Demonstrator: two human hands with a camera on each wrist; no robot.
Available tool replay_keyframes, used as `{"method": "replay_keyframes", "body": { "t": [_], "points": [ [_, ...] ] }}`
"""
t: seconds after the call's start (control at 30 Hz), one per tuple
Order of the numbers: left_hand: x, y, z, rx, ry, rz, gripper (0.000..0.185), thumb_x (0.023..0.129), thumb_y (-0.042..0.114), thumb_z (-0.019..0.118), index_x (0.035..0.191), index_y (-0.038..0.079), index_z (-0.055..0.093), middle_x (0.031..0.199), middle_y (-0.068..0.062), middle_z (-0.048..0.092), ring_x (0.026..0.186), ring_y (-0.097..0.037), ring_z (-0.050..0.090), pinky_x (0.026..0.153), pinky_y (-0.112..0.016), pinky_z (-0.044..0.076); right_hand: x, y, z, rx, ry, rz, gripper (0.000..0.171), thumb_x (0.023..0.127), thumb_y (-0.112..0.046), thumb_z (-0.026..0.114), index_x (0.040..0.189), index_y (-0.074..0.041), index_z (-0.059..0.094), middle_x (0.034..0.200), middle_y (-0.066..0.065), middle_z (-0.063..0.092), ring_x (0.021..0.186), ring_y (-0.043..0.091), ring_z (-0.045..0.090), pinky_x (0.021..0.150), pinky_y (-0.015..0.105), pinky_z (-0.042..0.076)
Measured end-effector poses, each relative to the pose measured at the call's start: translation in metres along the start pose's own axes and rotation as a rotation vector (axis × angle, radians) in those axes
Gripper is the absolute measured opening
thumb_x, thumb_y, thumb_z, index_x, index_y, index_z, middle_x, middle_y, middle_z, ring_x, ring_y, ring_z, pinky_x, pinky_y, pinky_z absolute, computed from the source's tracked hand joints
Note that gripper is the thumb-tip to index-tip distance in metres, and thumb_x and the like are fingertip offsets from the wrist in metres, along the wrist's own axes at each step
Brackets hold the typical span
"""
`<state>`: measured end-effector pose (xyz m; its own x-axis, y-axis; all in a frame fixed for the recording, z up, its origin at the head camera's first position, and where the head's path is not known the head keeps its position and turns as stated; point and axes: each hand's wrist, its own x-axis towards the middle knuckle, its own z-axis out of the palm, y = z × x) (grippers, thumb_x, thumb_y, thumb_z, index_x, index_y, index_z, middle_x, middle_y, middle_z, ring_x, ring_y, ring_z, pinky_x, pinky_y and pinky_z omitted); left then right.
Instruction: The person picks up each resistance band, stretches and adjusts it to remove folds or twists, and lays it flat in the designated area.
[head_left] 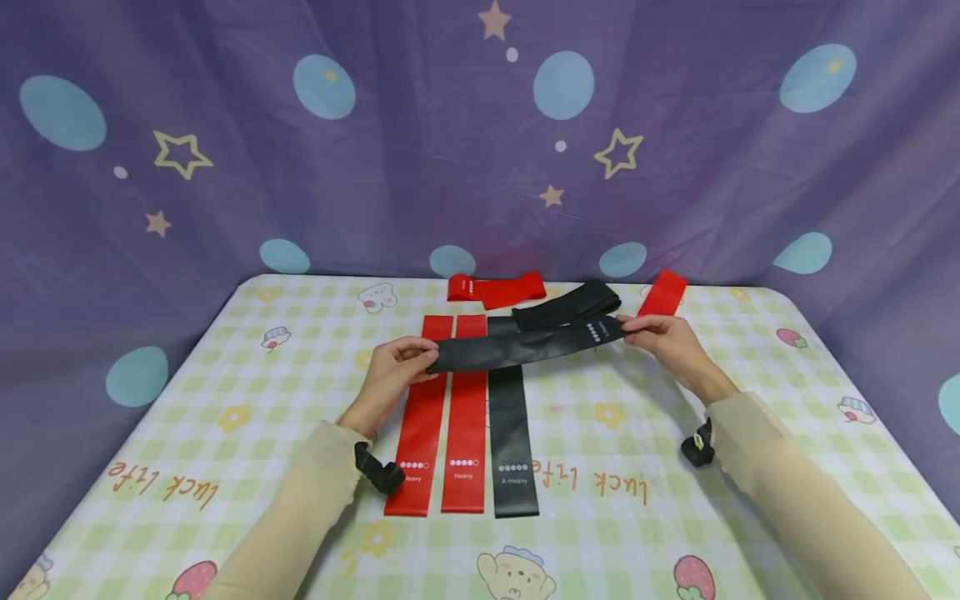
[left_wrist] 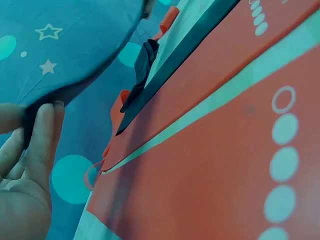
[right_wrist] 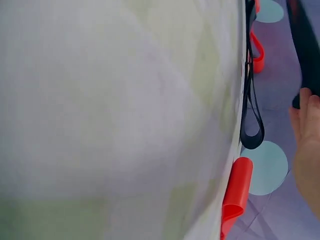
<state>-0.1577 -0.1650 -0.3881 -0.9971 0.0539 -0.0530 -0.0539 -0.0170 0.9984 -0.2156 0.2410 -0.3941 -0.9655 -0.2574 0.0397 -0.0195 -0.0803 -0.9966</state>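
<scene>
Fingers (head_left: 411,354) of the left hand (head_left: 390,377) pinch the left end of a black band (head_left: 525,346), and the right hand (head_left: 671,342) pinches its right end, so the band is held stretched flat between them just above the worktop (head_left: 787,383). It sits in the middle of the head view, its long axis running left to right and tilted a little, the right end higher in the frame than the left. A row of white dots is printed near the right end.

Below it, three bands lie flat side by side with their long axes pointing away from the person, crosswise to the held one: two red bands (head_left: 442,417) on the left and a black flat band (head_left: 512,425) to their right. The held band crosses over their far ends. The open strip of worktop just right of the black flat band lies nearer the right hand.

Toward the upper middle of the frame lie a crumpled red band (head_left: 497,288), a loose black band (head_left: 568,303) and another red one (head_left: 663,293), close to the right hand.
</scene>
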Motion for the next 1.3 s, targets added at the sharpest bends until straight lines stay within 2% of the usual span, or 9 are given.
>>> {"method": "replay_keyframes", "body": {
  "t": [0.1, 0.23, 0.4, 0.5, 0.6, 0.8, 0.97, 1.07, 1.3],
  "points": [
    [0.002, -0.001, 0.001, 0.050, -0.003, 0.008, 0.028, 0.091, 0.005, 0.059, 0.115, -0.010, 0.058, 0.089, -0.001, 0.063, 0.082, -0.013, 0.062, 0.074, -0.024, 0.057, -0.004, 0.001, 0.000, 0.151, -0.001, 0.025, 0.029, 0.088, 0.013, 0.055, 0.091, -0.008, 0.075, 0.101, -0.006, 0.072, 0.101, 0.001, 0.064, 0.083, 0.015, 0.052],
    [0.003, -0.001, 0.003, 0.105, 0.003, 0.011, 0.026, 0.090, 0.000, 0.056, 0.115, -0.008, 0.057, 0.093, -0.008, 0.061, 0.081, -0.014, 0.061, 0.074, -0.024, 0.057, -0.011, 0.001, 0.001, 0.213, 0.035, 0.062, 0.028, 0.090, 0.009, 0.056, 0.092, -0.011, 0.074, 0.099, -0.007, 0.072, 0.097, 0.001, 0.063, 0.083, 0.014, 0.052],
    [0.009, 0.004, 0.004, 0.122, 0.008, 0.030, 0.032, 0.090, -0.004, 0.053, 0.122, -0.005, 0.051, 0.104, -0.019, 0.062, 0.081, -0.010, 0.063, 0.074, -0.023, 0.057, -0.018, 0.001, 0.002, 0.083, 0.047, 0.121, 0.033, 0.090, 0.007, 0.055, 0.117, -0.012, 0.058, 0.103, -0.008, 0.065, 0.091, 0.003, 0.062, 0.080, 0.016, 0.053],
    [0.015, 0.007, 0.004, 0.118, 0.031, 0.038, 0.040, 0.088, -0.007, 0.052, 0.128, -0.004, 0.047, 0.099, -0.018, 0.065, 0.076, -0.007, 0.064, 0.072, -0.023, 0.056, -0.021, 0.001, 0.004, -0.033, 0.010, 0.180, 0.043, 0.090, 0.005, 0.052, 0.131, -0.008, 0.047, 0.105, -0.007, 0.057, 0.087, 0.004, 0.060, 0.079, 0.015, 0.051],
    [0.023, 0.010, 0.003, 0.120, 0.074, 0.027, 0.045, 0.087, -0.010, 0.053, 0.130, -0.004, 0.044, 0.089, -0.011, 0.066, 0.068, -0.004, 0.062, 0.068, -0.022, 0.055, -0.024, 0.002, 0.006, -0.107, -0.041, 0.231, 0.046, 0.090, 0.004, 0.053, 0.135, -0.003, 0.044, 0.101, -0.005, 0.056, 0.084, 0.007, 0.058, 0.077, 0.016, 0.049],
    [0.039, 0.015, 0.006, 0.106, 0.157, -0.029, 0.043, 0.088, -0.006, 0.056, 0.129, -0.008, 0.045, 0.082, -0.004, 0.063, 0.059, -0.004, 0.060, 0.063, -0.019, 0.055, -0.034, 0.003, 0.011, -0.153, -0.145, 0.330, 0.036, 0.090, 0.000, 0.057, 0.125, -0.003, 0.054, 0.099, -0.004, 0.058, 0.085, 0.009, 0.056, 0.073, 0.020, 0.053],
    [0.052, 0.020, 0.011, 0.098, 0.228, -0.060, 0.035, 0.086, -0.003, 0.060, 0.120, -0.012, 0.053, 0.077, -0.003, 0.064, 0.056, -0.004, 0.059, 0.065, -0.026, 0.058, -0.046, 0.004, 0.020, -0.137, -0.256, 0.450, 0.035, 0.091, -0.001, 0.053, 0.125, 0.009, 0.051, 0.104, 0.001, 0.056, 0.078, 0.009, 0.060, 0.070, 0.022, 0.056],
    [0.059, 0.021, 0.015, 0.115, 0.266, -0.090, 0.030, 0.085, -0.001, 0.062, 0.114, -0.009, 0.059, 0.081, -0.004, 0.066, 0.054, -0.003, 0.060, 0.063, -0.027, 0.058, -0.051, 0.004, 0.026, -0.122, -0.317, 0.494, 0.036, 0.090, 0.000, 0.052, 0.123, 0.014, 0.048, 0.102, 0.006, 0.058, 0.074, 0.008, 0.063, 0.070, 0.021, 0.056],
    [0.076, 0.021, 0.029, 0.189, 0.297, -0.127, 0.021, 0.085, 0.004, 0.065, 0.105, -0.002, 0.067, 0.077, -0.004, 0.066, 0.044, -0.004, 0.055, 0.045, -0.018, 0.051, -0.066, 0.001, 0.039, -0.048, -0.335, 0.581, 0.026, 0.090, 0.001, 0.050, 0.115, 0.009, 0.051, 0.100, 0.012, 0.056, 0.069, 0.010, 0.068, 0.066, 0.020, 0.056]
  ]
}}
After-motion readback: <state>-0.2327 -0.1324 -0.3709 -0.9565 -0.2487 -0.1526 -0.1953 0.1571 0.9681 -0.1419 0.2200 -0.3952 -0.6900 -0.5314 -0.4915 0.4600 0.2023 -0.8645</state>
